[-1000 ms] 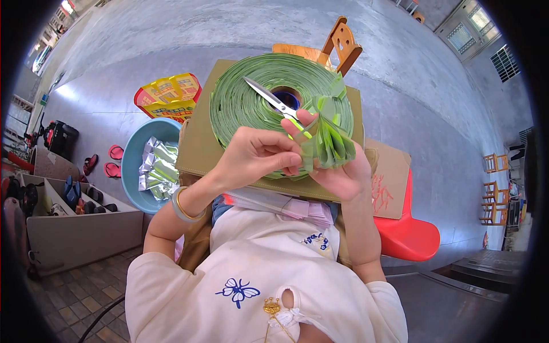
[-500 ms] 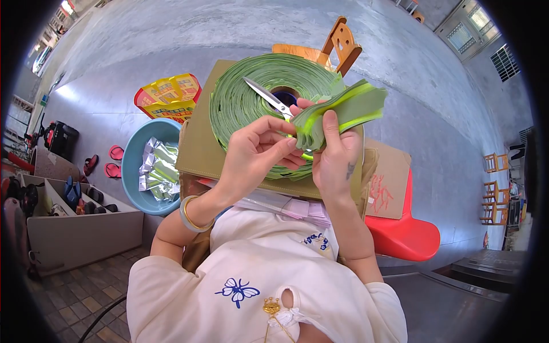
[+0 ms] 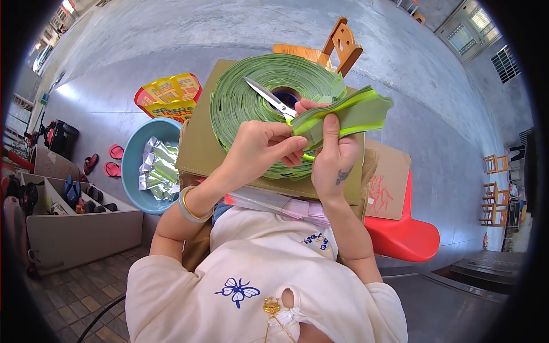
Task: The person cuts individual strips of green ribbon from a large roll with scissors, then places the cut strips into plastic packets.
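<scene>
A folded bundle of green strip (image 3: 360, 111) with bright yellow-green bands is gripped in my right hand (image 3: 337, 151), thumb across its front. My left hand (image 3: 266, 148) pinches the bundle's left end between thumb and fingers. Under both hands lies a big flat roll of the same green strip (image 3: 240, 91), wound in many layers around a core. Scissors (image 3: 269, 96) rest on the roll, silver blades pointing up and left; their yellow-green handles are partly hidden by my hands and the bundle. The roll sits on an olive-coloured surface (image 3: 197, 143).
Left of the surface stands a blue basin (image 3: 132, 166) holding silver-and-green packets (image 3: 160, 171), with a yellow-red bag (image 3: 168, 94) behind it. A wooden chair (image 3: 342, 48) is beyond the roll. On the right are a red chair (image 3: 412, 237) and cardboard (image 3: 389, 177). A shoe rack (image 3: 86, 237) stands at left.
The bundle has shifted slightly right, its left end now flattened together where its folds were fanned out. My left hand has turned a little and closed onto that end.
</scene>
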The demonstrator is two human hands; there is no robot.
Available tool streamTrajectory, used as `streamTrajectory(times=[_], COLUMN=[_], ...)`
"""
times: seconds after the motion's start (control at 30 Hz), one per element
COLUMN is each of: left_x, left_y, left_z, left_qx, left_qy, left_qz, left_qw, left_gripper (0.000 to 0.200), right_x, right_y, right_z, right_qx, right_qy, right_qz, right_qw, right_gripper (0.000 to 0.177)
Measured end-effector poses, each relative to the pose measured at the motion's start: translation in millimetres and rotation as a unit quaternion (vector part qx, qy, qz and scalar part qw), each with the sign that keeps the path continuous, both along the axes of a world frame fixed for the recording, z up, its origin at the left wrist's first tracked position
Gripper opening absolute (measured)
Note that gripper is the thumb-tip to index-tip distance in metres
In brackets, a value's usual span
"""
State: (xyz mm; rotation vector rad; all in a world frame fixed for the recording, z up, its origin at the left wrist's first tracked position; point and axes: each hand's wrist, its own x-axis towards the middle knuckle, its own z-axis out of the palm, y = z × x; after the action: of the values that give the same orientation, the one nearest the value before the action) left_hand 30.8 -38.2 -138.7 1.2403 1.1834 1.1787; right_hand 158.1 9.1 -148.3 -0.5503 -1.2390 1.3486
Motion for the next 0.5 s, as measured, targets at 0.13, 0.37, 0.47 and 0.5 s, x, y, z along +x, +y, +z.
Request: streamTrajectory(times=[0.13, 0.37, 0.47, 0.5], left_x=[3.5, 5.2, 0.2, -8.0], left_y=[0.0, -6.8, -8.7, -8.8], left_z=[1.7, -7.2, -6.7, -0.7], left_qx=[0.011, -0.058, -0.055, -0.04], left_qy=[0.067, -0.076, -0.016, 0.071], left_qz=[0.01, -0.012, -0.081, -0.13], left_qw=[0.998, 0.995, 0.995, 0.988], left_gripper=[0.02, 0.017, 0.024, 0.03], right_x=[-1.1, -1.8, 5.5, 8.2], right_y=[0.8, 1.3, 0.7, 0.6], right_z=[-0.7, -1.5, -9.4, -5.6], right_qx=[0.005, -0.04, -0.108, -0.117], right_qy=[0.007, 0.118, 0.133, 0.109], right_qz=[0.001, 0.038, 0.16, 0.191], right_qw=[1.0, 0.991, 0.972, 0.968], right_gripper=[0.03, 0.026, 0.024, 0.022])
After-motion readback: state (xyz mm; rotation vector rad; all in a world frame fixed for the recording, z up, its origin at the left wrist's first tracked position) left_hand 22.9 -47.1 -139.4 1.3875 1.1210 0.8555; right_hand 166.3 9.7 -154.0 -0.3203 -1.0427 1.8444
